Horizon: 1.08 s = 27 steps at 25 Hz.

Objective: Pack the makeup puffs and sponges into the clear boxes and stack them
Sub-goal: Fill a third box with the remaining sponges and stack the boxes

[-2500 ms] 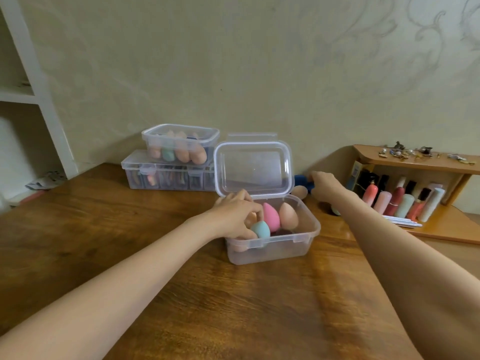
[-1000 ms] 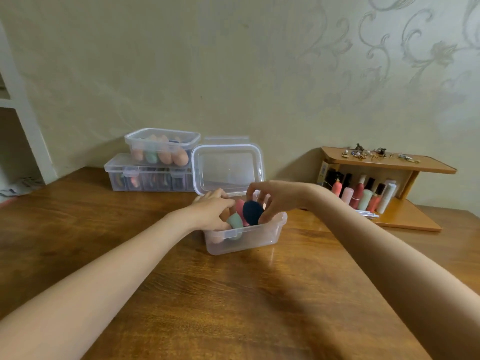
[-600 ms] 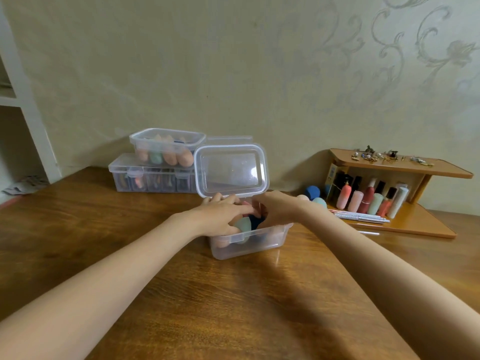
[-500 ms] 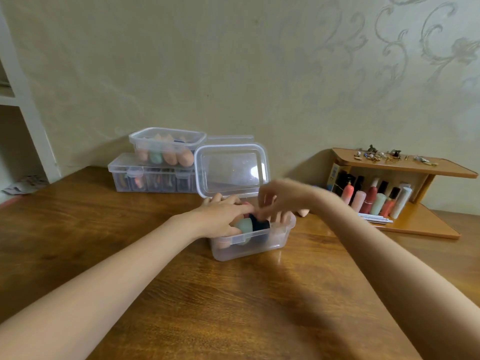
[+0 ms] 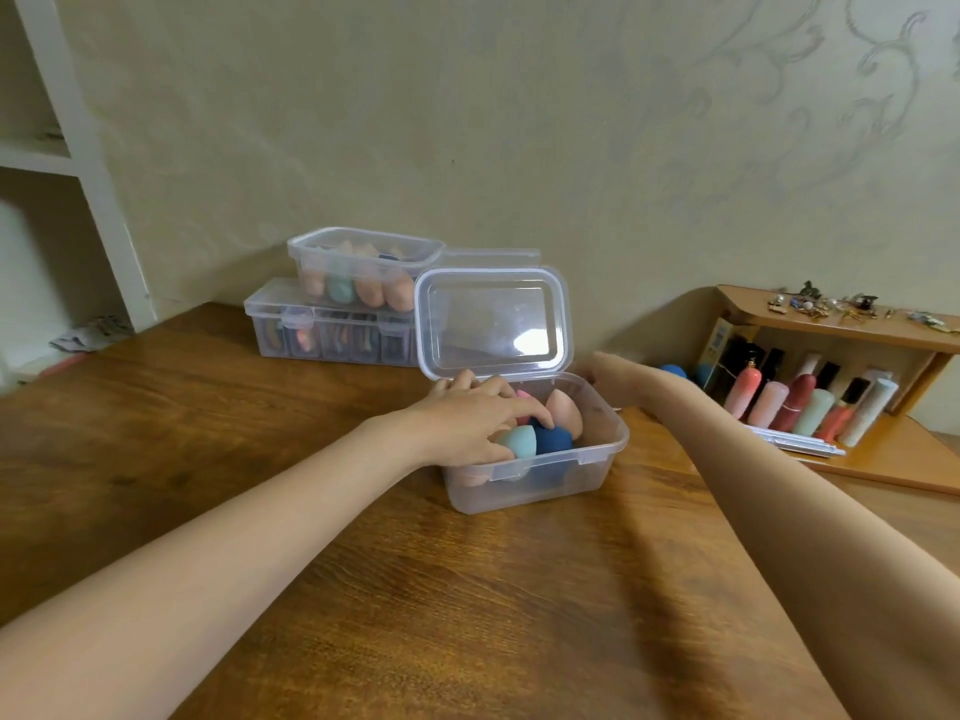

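A clear box [image 5: 540,475] sits on the wooden counter [image 5: 363,589] just past its middle, its hinged lid [image 5: 493,322] standing upright at the far edge. Inside lie several sponges: a mint one [image 5: 519,442] at the near left, a navy one [image 5: 555,440] beside it, a peach one [image 5: 566,410] toward the back, and a sliver of pink one [image 5: 523,396] under the fingers. The left hand [image 5: 470,420] rests over the box's left part, fingers loosely curved on top of the sponges, thumb against the mint one; I cannot tell whether it actually grips any of them. The right hand [image 5: 610,379] reaches past the box's far right corner at about two o'clock, blurred, its fingers hidden behind the lid and box, so its state is unclear.

At eleven o'clock a smaller filled box [image 5: 363,275] sits stacked on a long divided box [image 5: 327,332] against the wall. At three o'clock stands a wooden shelf [image 5: 852,330] with cosmetic bottles [image 5: 810,407] beneath it, and a blue sponge [image 5: 672,371] lies just left of them.
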### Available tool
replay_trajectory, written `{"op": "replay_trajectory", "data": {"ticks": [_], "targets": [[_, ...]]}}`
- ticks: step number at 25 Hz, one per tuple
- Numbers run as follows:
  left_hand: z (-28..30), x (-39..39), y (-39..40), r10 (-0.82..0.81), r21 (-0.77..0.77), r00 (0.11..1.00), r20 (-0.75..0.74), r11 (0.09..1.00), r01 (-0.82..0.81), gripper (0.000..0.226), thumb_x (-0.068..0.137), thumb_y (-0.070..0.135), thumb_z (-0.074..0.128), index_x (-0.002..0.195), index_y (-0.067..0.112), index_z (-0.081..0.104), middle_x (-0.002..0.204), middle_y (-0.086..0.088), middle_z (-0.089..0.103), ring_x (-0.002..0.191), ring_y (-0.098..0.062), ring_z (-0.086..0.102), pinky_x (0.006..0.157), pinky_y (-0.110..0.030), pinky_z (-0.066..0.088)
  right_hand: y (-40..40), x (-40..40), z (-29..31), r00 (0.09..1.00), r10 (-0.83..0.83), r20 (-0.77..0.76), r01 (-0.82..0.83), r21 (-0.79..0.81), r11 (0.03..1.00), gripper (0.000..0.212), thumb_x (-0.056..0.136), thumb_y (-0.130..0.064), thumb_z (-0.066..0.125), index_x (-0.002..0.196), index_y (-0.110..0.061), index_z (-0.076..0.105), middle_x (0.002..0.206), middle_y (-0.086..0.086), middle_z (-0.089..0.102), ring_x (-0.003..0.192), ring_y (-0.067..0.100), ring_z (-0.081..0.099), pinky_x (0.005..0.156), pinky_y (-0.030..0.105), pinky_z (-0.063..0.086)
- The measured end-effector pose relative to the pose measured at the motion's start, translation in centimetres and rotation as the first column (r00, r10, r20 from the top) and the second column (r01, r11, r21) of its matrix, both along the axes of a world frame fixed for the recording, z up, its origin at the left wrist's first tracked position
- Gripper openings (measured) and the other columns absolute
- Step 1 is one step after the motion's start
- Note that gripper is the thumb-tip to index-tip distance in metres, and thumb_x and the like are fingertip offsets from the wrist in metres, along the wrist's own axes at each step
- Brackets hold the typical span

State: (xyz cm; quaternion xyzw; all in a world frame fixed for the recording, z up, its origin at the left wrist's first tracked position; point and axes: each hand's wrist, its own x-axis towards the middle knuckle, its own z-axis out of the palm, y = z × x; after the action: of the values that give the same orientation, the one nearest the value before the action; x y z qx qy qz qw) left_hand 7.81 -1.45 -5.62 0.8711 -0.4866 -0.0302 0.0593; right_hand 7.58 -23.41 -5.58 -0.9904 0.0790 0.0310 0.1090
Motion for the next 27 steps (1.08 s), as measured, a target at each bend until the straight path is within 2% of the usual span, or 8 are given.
{"op": "replay_trajectory", "data": {"ticks": [3,7,10,13,15,18,22,27], "targets": [[0.0,-0.1,0.0,0.001,0.016,1.0,-0.005,1.0,-0.001,0.046,0.093,0.03,0.048,0.133,0.048,0.033,0.145,0.003,0.032,0.129,-0.027,0.029,0.11,-0.046,0.021,-2.2,-0.8,0.0,0.957,-0.132,0.259,0.116,0.077,0.99,0.024,0.09,-0.014,0.057,0.113,-0.01,0.064,0.114,0.008,0.066,0.106,0.024,0.061,0.091,0.034,0.05],[0.2,-0.2,0.0,-0.005,0.014,1.0,-0.023,1.0,0.005,0.046,0.093,0.029,0.049,0.133,0.049,0.034,0.144,0.004,0.033,0.127,-0.026,0.03,0.11,-0.045,0.021,-2.7,-2.7,-1.6,0.965,-0.237,0.116,0.244,-0.052,0.968,0.031,0.088,-0.022,0.056,0.118,-0.014,0.059,0.121,0.009,0.052,0.111,0.026,0.052,0.09,0.032,0.044],[0.3,-0.3,0.1,-0.016,0.002,0.999,-0.028,1.0,0.016,0.045,0.093,0.029,0.05,0.131,0.048,0.036,0.141,0.005,0.036,0.124,-0.024,0.031,0.11,-0.044,0.021,-2.6,-4.5,0.5,0.873,-0.326,0.362,0.218,0.307,0.926,0.029,0.091,-0.016,0.053,0.119,-0.01,0.056,0.12,0.013,0.054,0.108,0.026,0.055,0.086,0.031,0.05],[0.3,-0.3,-0.1,-0.034,-0.016,0.998,-0.048,0.999,0.033,0.044,0.093,0.029,0.052,0.13,0.047,0.039,0.139,0.006,0.038,0.123,-0.023,0.032,0.109,-0.041,0.022,-2.0,-6.9,5.1,0.896,-0.288,0.337,0.027,0.607,0.795,0.03,0.094,-0.018,0.052,0.12,-0.002,0.053,0.11,0.014,0.058,0.086,0.022,0.064,0.067,0.026,0.058],[0.3,-0.4,-0.5,-0.034,-0.015,0.998,-0.05,0.999,0.033,0.044,0.093,0.028,0.052,0.131,0.047,0.039,0.14,0.005,0.038,0.124,-0.024,0.031,0.109,-0.041,0.022,-0.2,-7.6,7.0,0.979,-0.063,0.195,-0.011,0.356,0.934,0.028,0.092,-0.021,0.054,0.117,-0.008,0.057,0.109,0.009,0.062,0.085,0.017,0.064,0.07,0.024,0.057],[0.4,-1.0,-1.4,-0.021,0.0,0.999,-0.037,1.0,0.021,0.044,0.092,0.03,0.051,0.131,0.047,0.039,0.14,0.002,0.037,0.126,-0.027,0.03,0.109,-0.043,0.022,2.1,-7.7,6.8,0.991,0.133,-0.013,-0.132,0.047,0.99,0.027,0.092,-0.019,0.055,0.118,-0.022,0.06,0.113,-0.001,0.062,0.095,0.014,0.06,0.076,0.02,0.05],[0.5,-1.0,-1.6,-0.007,0.017,1.0,-0.023,1.0,0.007,0.045,0.091,0.033,0.052,0.133,0.043,0.039,0.14,0.0,0.038,0.126,-0.027,0.03,0.108,-0.043,0.025,3.8,-7.6,5.1,0.971,0.153,-0.186,-0.183,-0.157,0.971,0.03,0.087,-0.018,0.062,0.117,-0.019,0.064,0.116,0.001,0.064,0.096,0.012,0.059,0.079,0.017,0.047],[0.4,-0.8,-1.6,-0.026,0.019,1.0,-0.013,0.999,0.026,0.046,0.091,0.03,0.052,0.134,0.04,0.04,0.143,0.002,0.036,0.124,-0.025,0.032,0.1,-0.038,0.035,4.7,-6.5,3.1,0.974,0.101,-0.202,-0.167,-0.343,0.924,0.026,0.087,-0.019,0.061,0.11,-0.008,0.065,0.109,0.008,0.068,0.09,0.017,0.061,0.085,0.026,0.05]]}}
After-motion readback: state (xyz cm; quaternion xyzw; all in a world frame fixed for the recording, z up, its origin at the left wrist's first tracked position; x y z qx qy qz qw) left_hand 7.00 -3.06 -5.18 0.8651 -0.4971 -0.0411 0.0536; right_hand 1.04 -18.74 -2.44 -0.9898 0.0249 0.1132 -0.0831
